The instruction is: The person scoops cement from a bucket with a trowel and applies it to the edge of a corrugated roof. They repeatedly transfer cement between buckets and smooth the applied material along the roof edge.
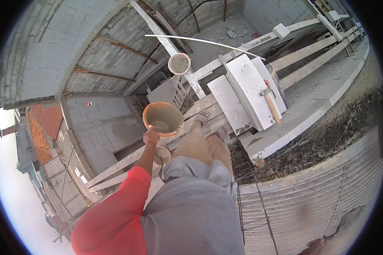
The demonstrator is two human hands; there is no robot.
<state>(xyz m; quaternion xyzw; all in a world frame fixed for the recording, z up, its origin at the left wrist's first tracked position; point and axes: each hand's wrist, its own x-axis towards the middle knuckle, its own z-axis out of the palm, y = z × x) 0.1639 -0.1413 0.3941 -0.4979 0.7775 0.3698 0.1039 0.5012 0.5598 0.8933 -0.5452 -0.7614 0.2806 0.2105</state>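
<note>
My left hand point(150, 136) is closed on the near rim of an orange bucket point(181, 124). The bucket tilts toward me, showing grey mortar smeared over its inner wall and bottom. Just below that hand, partly hidden by my forearm, is a pale mortar-stained bucket point(162, 155). Farther off, a third bucket point(179, 63) with grey mortar in it sits by a narrow beam. A blurred brownish shape point(314, 247) at the lower right edge looks like my right hand; its fingers cannot be made out. To the right, a hammer point(271, 107) with a wooden handle lies on large white blocks point(247, 91).
My sandalled feet point(202, 118) stand on raised wooden planks point(212, 111). Beyond them a room lies far below, rubble point(232, 32) on its floor. A thin pale rod point(204, 41) crosses ahead. At right run a block wall point(308, 121), a steel rebar cage point(253, 199) and corrugated roofing point(310, 204).
</note>
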